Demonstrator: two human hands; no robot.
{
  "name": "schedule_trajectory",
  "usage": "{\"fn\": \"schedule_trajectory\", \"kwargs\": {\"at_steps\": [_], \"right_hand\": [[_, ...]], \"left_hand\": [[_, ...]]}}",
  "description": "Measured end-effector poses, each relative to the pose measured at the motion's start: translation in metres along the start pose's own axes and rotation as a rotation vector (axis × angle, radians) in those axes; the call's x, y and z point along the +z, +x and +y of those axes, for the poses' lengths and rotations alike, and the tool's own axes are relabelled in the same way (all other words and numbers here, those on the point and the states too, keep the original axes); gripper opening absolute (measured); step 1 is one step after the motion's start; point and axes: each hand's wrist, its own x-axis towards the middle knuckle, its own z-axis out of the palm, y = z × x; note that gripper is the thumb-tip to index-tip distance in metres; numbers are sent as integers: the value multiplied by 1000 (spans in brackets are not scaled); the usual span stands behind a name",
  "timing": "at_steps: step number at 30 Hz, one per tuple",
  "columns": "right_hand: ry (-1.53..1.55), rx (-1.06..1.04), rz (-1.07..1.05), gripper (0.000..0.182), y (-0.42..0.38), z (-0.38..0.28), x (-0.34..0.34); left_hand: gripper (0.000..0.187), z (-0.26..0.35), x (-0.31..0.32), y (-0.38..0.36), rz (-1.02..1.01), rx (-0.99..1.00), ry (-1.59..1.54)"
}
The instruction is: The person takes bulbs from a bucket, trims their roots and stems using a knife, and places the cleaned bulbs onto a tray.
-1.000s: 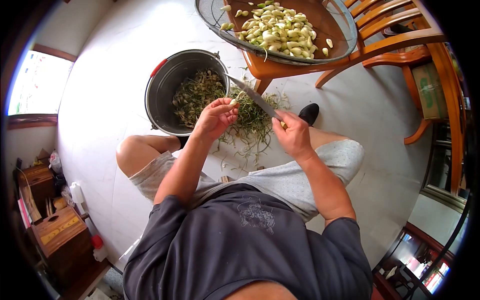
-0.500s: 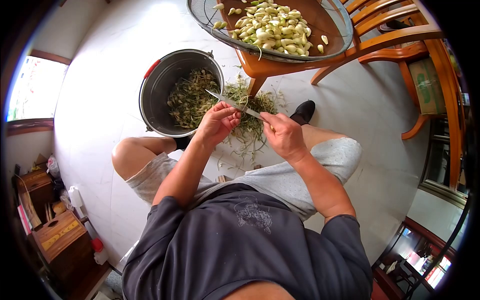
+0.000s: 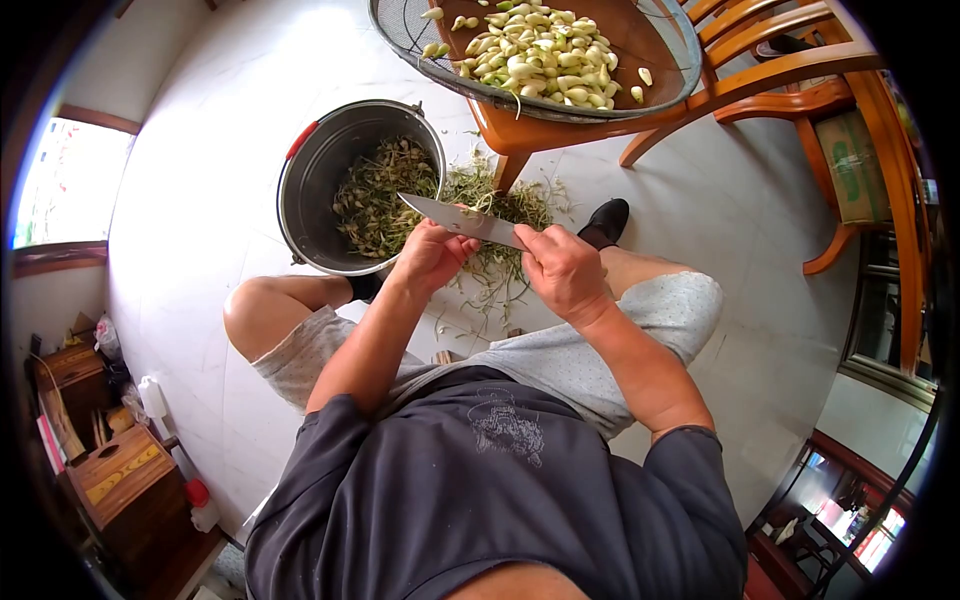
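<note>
My right hand (image 3: 566, 272) is closed round the handle of a knife (image 3: 462, 219), its wide blade showing flat and its tip pointing left. My left hand (image 3: 432, 258) has its fingers curled in behind and under the blade. Whatever those fingers pinch is mostly hidden by the knife; a small pale bit shows at the blade's upper edge. Just beyond the hands stands a metal bucket (image 3: 296, 205) partly filled with dry trimmings (image 3: 385, 190). Loose green and white trimmings (image 3: 500, 275) lie on the floor beneath my hands.
A wide mesh sieve (image 3: 560, 112) holding many pale peeled bulbs (image 3: 545, 55) rests on a wooden chair (image 3: 500, 132) beyond my hands. My shoe (image 3: 608, 218) stands near the chair leg. A cardboard box (image 3: 852, 170) is at right, wooden cabinets (image 3: 125, 470) at left.
The knife has turned so that its blade shows broader and flatter, with the tip slightly further left and up. My right hand has shifted a little left; the left stays nearly in place.
</note>
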Motion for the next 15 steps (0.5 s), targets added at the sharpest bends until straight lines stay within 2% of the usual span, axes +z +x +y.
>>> {"fn": "schedule_trajectory", "kwargs": {"at_steps": [15], "right_hand": [[6,-17,9,33,-1,1,0]], "left_hand": [[11,-4,1,-1,-36,48,33]]}}
